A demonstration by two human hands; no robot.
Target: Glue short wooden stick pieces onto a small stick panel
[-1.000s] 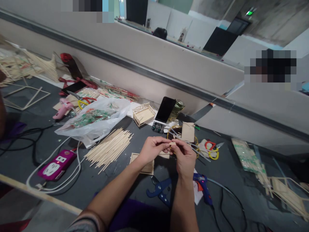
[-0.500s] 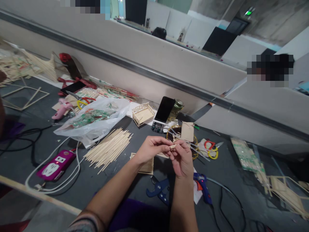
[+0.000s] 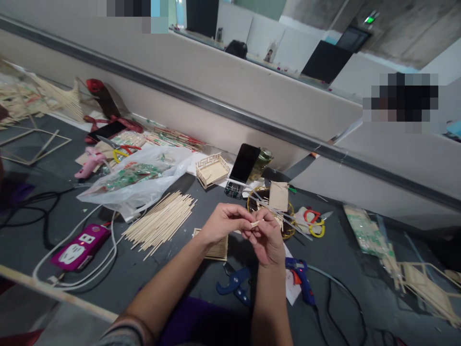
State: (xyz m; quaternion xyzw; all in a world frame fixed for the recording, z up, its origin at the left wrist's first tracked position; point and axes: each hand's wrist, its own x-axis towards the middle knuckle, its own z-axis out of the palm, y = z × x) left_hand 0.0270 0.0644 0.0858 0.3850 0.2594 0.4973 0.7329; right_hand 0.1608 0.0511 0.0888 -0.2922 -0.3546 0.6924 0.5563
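Observation:
My left hand (image 3: 225,222) and my right hand (image 3: 268,238) meet above the dark table, fingers pinched together on a short piece of wooden stick (image 3: 255,223). Just below my left hand lies a small flat panel of glued sticks (image 3: 216,247). A pile of long thin wooden sticks (image 3: 162,221) lies to the left. Blue cutting pliers (image 3: 232,283) and a blue glue gun (image 3: 300,281) lie close to my right wrist.
A small wicker basket (image 3: 284,214) with sticks and a wooden panel, red and yellow scissors (image 3: 313,222), a propped phone (image 3: 244,163), a small wooden model (image 3: 212,169), a plastic bag (image 3: 140,178), a pink power strip (image 3: 79,246) with cables, a pink glue gun (image 3: 88,162).
Both hands have dropped slightly and turned the short stick piece between the fingertips; the right hand has rotated a little inward. Nothing on the table has moved.

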